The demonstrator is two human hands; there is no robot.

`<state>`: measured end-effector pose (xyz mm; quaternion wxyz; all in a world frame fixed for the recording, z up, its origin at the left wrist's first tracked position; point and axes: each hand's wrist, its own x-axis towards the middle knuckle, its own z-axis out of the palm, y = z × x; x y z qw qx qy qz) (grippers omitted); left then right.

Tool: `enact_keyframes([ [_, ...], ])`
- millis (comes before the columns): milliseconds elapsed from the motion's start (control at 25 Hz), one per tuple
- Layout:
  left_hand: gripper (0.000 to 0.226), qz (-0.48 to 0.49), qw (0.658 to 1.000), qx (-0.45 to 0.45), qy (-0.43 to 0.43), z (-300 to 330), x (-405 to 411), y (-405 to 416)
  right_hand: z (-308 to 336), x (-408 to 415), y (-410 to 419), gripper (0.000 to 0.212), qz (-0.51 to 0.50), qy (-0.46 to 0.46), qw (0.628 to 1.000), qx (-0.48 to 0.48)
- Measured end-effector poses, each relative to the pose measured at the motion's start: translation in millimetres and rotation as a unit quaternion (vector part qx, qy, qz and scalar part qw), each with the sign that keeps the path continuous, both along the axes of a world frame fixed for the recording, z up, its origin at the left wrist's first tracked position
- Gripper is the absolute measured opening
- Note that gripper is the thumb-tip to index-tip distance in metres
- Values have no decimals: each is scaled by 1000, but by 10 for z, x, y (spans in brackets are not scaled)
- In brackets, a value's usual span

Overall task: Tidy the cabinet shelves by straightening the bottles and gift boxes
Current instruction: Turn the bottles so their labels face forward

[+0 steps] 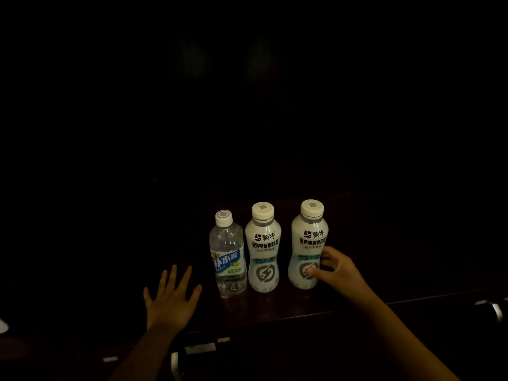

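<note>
Dark wood makes up the shelf [275, 309], on which three bottles are stood upright in a row near its front edge. At the left is a clear bottle [228, 259] with a blue label; just beside it, touching or nearly so, is a white bottle [263, 248]. A second white bottle [308, 246] is set apart to the right. The lower body of that right bottle is grasped by the right hand [334, 268], thumb at the front and fingers curled round its far side. The left hand [171, 296] is held flat and released, fingers spread, left of the clear bottle and not touching it. Everything beyond is lost in darkness.
</note>
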<state>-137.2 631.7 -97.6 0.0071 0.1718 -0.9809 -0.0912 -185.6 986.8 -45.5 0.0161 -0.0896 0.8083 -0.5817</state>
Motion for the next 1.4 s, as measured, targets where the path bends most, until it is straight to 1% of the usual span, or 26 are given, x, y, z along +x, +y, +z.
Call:
enact_keyframes([
  [200,63,-3,1000,-2,-7,18,5,-7,27,-3,-52,47,29,1,1000,2],
  [480,63,-4,1000,8,-7,50,20,12,41,-32,-163,48,24,-8,999,29],
  [1160,62,-3,1000,2,-13,90,23,34,13,-23,-159,51,30,-16,999,37],
  [1320,62,-1,999,-1,-32,132,-9,49,66,-34,-167,51,32,-21,998,41],
  [1400,63,-3,998,-7,-58,207,-31,38,99,-51,-169,50,33,-24,998,49],
])
